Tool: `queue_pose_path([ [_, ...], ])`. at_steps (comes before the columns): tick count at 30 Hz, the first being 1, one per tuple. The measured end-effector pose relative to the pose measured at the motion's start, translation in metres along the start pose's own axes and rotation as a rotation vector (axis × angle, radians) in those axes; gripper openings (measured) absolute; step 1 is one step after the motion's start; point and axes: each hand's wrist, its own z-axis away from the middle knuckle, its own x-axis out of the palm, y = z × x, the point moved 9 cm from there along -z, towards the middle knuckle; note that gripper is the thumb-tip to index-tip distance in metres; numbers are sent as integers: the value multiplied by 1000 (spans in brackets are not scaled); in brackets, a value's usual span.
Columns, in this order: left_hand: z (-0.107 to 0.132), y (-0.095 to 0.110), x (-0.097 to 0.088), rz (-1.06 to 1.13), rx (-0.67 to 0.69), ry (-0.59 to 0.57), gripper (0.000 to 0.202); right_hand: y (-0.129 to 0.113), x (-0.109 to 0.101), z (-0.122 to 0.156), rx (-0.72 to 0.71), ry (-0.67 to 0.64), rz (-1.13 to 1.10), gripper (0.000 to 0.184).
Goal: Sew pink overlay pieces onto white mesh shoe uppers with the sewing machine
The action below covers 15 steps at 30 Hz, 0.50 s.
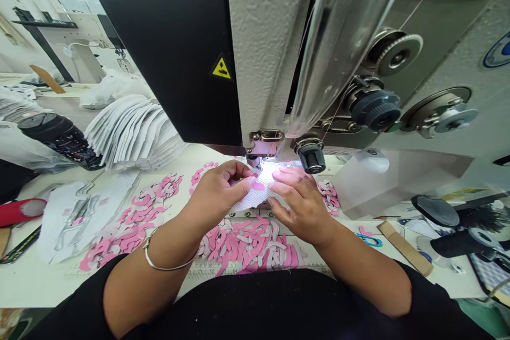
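My left hand (218, 191) and my right hand (299, 200) meet under the head of a sewing machine (271, 53). Between them lies a white mesh fabric piece (252, 200) with a small pink piece (260, 186) on top. The left hand's fingers curl and pinch the fabric's left edge. Flat, close-together fingers of the right hand press its right side. The presser foot (255, 161) stands just behind the fingertips, lit by a bright lamp.
Many loose pink and white cut pieces (247, 244) cover the table in front of me and to the left (135, 218). A fanned stack of white pieces (131, 130) and a dark bottle (59, 138) lie at the left. Blue scissors (368, 238) and thread spools (458, 241) lie at the right.
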Motion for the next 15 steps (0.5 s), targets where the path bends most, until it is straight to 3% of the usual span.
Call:
queue_pose_path([
  [7, -4, 5, -2, -91, 33, 2, 19, 1, 4, 5, -52, -48, 16, 37],
  [15, -10, -10, 4, 68, -11, -48, 21, 0, 6, 3, -55, -46, 62, 33],
])
